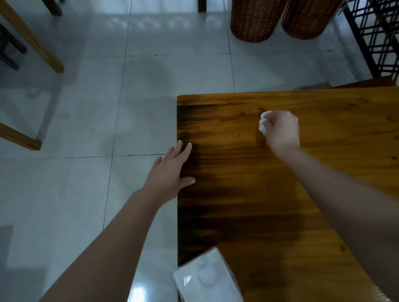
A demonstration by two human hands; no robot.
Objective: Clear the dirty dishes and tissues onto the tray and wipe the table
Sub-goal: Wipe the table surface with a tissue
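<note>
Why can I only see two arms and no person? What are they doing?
The camera sits on the person's head and looks down, so you only see what they see: their own arms. There is just this one picture. The left hand rests at the edge of the wooden table, fingers straight, holding nothing. The right hand is over the table with its fingers curled round a scrunched white tissue, probably to wipe the wood. A white pack of tissues lies at the near edge of the table, partly sticking out over the floor. No dishes or tray show in this picture.
</note>
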